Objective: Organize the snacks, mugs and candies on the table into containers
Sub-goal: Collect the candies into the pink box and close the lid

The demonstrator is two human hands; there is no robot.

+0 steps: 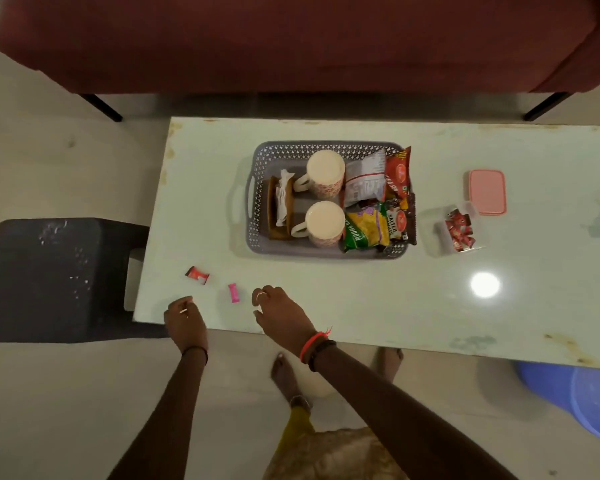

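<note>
Both hands hover at the near desk [326, 299] edge: left hand [184, 320] loosely curled, right hand [278, 313] released, flanking the pink candy [234, 293].

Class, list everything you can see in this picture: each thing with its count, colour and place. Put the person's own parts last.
table: one, pale green, centre
basket: one, grey, on the table
mugs: two, cream, upside down in the basket
snack packets: several, red, green, yellow, silver, basket's right side
napkin holder: one, brown, basket's left side
clear box: one, open, right of the basket, holding red candies
lid: one, pink, beside the clear box
loose candies: two, one red, one pink, near table edge
stool: one, dark, left
sofa: one, maroon, behind
tub: one, blue, lower right
left hand: near table edge
right hand: near the pink candy
</note>
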